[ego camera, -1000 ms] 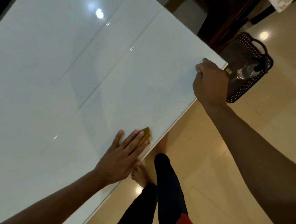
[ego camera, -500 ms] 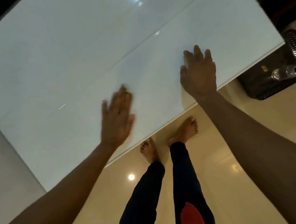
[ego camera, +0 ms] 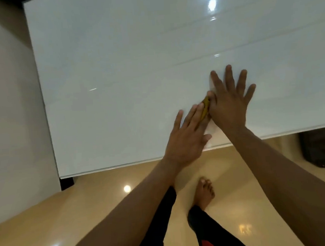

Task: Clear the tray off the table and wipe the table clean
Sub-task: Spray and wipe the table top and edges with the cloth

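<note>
Fingers of both hands lie straight: left hand (ego camera: 187, 138) presses cloth (ego camera: 205, 108), right hand (ego camera: 230, 101) braces table (ego camera: 116, 68). Wiping's underway; next I'd sweep unwiped areas.

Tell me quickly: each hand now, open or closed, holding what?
Left hand: open, straight fingers pressing the yellow cloth on the table.
Right hand: open, fingers spread flat on the table, holding nothing.

A glossy white table (ego camera: 117, 78) bears a yellow cloth (ego camera: 205, 108) near its front edge, under two flat hands.
</note>
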